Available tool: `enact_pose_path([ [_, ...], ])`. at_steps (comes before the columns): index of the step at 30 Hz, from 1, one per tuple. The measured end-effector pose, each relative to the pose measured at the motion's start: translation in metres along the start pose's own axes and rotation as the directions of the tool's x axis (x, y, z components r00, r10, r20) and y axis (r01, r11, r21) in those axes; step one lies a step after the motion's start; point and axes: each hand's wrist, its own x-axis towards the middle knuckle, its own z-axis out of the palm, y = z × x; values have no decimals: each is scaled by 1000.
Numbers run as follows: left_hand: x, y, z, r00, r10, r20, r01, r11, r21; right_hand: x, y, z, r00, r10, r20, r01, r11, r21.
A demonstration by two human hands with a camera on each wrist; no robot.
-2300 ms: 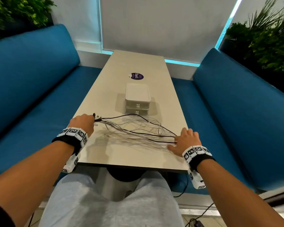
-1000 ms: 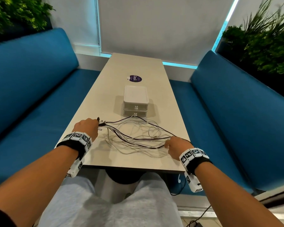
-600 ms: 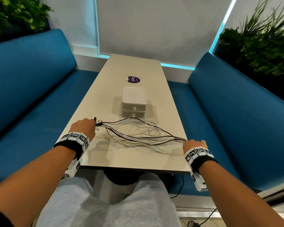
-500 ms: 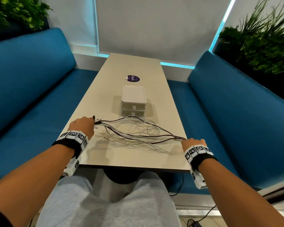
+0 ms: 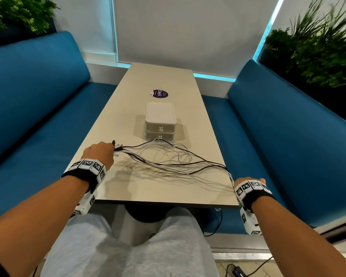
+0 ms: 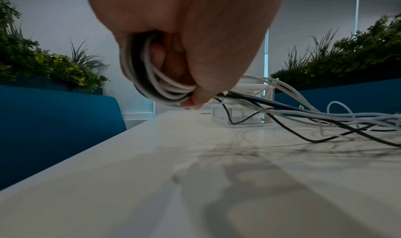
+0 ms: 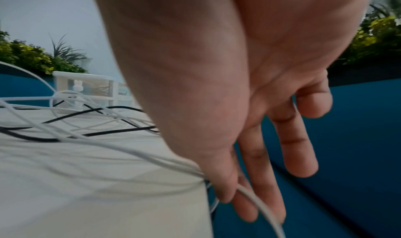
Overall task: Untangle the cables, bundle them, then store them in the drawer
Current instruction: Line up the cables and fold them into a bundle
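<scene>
Between the left hand (image 5: 98, 153) and the right hand (image 5: 249, 181) the desk (image 5: 164, 76) is strung with loose cables (image 5: 174, 164), so crossing low there means snagging. Ahead of both hands, the drawer box (image 5: 160, 124) blocks the middle, cables touching its front. Past the box the desk is open except for a flat sticker (image 5: 159, 93). Right hand sits off the desk edge, over the blue bench (image 5: 288, 146).
</scene>
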Motion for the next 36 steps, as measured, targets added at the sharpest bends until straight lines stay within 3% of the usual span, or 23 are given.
enact_pose_path([
  [5, 4, 0, 1, 1000, 1, 4, -1, 1000, 3, 11, 8, 8, 996, 81, 32, -83, 994, 67],
  [10, 6, 0, 4, 1000, 16, 13, -16, 1000, 10, 39, 7, 12, 990, 101, -96, -71, 958, 279],
  [15, 5, 1, 7, 1000, 23, 20, -23, 1000, 12, 51, -30, -8, 956, -29, -291, 188, 823, 536],
  [19, 1, 4, 10, 999, 39, 35, -39, 999, 11, 47, -82, -34, 863, -214, -458, 454, 728, 514],
  [22, -4, 7, 14, 997, 57, 49, -58, 998, 16, 42, -113, -52, 825, -364, -433, 551, 692, 467],
  [24, -7, 9, 18, 996, 72, 57, -73, 997, 30, 46, -128, -58, 806, -476, -352, 588, 709, 389],
  [27, -7, 10, 23, 995, 77, 69, -80, 996, 44, 58, -138, -54, 862, -470, -190, 504, 834, 224],
  [30, -4, 4, 28, 995, 59, 85, -63, 997, 47, 67, -129, -44, 911, -341, -231, 365, 928, 69],
  [32, -2, -2, 32, 995, 38, 95, -43, 998, 51, 71, -113, -35, 935, -237, -264, 259, 964, 53],
  [36, 0, -6, 41, 993, 25, 116, -31, 998, 54, 70, -74, -22, 984, 13, -177, -1, 998, 69],
])
